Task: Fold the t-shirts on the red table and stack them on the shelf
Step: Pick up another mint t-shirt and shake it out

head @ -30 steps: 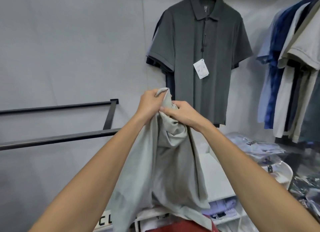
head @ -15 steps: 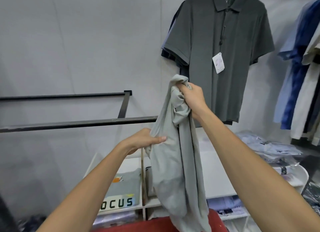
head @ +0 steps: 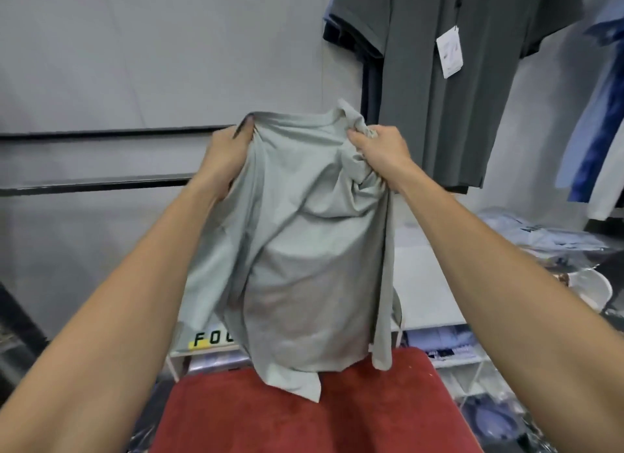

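Far left, two dark metal rails [head: 101, 186] run level along the grey wall. Below them a white shelf [head: 175, 361] stands on the far side of the red bench [head: 371, 419]; on its top left lies a folded shirt with a yellow-backed strip of letters [head: 212, 338], mostly hidden by the cloth hanging in front of it. The left hand [head: 224, 157] grips the upper left edge of a pale grey-green t-shirt [head: 304, 250], fingers curled into the fabric with the cloth bunched over them. The t-shirt hangs in the air between the two hands, above the far edge of the bench, creased and loose, its lowest corner drooping in front of the red surface; whether it touches there cannot be told. It covers the middle of the shelf. The right hand [head: 381, 153] clutches a gathered wad of the upper right edge, thumb pressed on top. Behind that hand, on the far wall, a dark grey polo shirt [head: 472, 81] hangs with a white tag [head: 448, 52] on its front. Further right, blue and white garments [head: 601, 115] hang at the picture's edge, and below them lie clear bags of packed shirts [head: 540, 240] on the right end of the shelf, with more folded stock on its lower tiers.
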